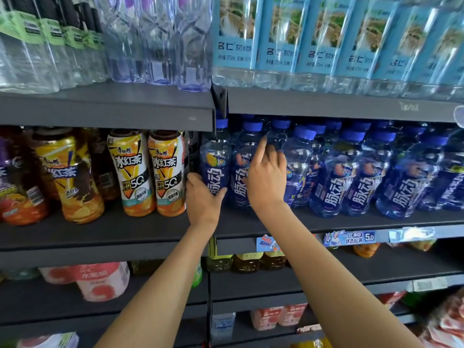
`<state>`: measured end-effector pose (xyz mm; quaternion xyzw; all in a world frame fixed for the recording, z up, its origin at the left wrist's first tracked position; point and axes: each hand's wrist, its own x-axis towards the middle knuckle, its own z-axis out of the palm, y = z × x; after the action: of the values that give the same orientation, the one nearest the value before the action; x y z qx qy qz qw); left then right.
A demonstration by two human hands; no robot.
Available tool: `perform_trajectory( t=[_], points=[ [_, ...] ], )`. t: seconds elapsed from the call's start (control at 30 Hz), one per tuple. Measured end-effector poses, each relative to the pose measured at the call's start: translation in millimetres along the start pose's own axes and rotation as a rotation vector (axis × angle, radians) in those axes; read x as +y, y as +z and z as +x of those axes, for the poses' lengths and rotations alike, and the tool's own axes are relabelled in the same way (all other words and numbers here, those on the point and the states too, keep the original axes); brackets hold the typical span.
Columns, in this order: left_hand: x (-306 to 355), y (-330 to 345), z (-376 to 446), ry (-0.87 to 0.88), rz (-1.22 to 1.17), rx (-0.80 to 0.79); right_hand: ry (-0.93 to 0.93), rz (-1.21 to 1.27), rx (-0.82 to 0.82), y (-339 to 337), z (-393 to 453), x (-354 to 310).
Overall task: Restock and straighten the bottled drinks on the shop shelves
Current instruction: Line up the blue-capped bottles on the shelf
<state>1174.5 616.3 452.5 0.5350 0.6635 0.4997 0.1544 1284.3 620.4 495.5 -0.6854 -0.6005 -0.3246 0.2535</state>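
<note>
Blue bottles (pixel 351 169) at centre right mostly face forward; your left hand (pixel 203 197) grips the end bottle (pixel 215 162), right hand (pixel 267 177) fingers loosely spread on its neighbour (pixel 242 167), straightening unfinished

You get bright, even shop light with soft shadows under each shelf (pixel 108 114). Wide-angle bending curves the edges, and the corners blur; the centre stays sharp.

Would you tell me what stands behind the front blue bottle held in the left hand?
Another blue-capped bottle stands behind the held bottle; only its cap shows, the rest is covered.
</note>
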Motion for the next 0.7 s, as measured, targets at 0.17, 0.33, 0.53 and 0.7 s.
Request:
perform_trajectory(
  t=[0.17,0.33,0.53,0.7],
  points=[
    [4,5,-2,-0.01,0.118,0.019,0.048,-0.018,-0.165,-1,14,-10],
    [3,7,1,0.01,0.168,0.006,-0.027,0.079,-0.24,5,27,-10],
    [4,5,0,-0.009,0.167,-0.007,-0.083,0.073,0.026,-7,7,3],
    [3,13,-31,0.18,0.078,0.166,-0.03,0.325,0.303,-13,-14,51]
  ],
)
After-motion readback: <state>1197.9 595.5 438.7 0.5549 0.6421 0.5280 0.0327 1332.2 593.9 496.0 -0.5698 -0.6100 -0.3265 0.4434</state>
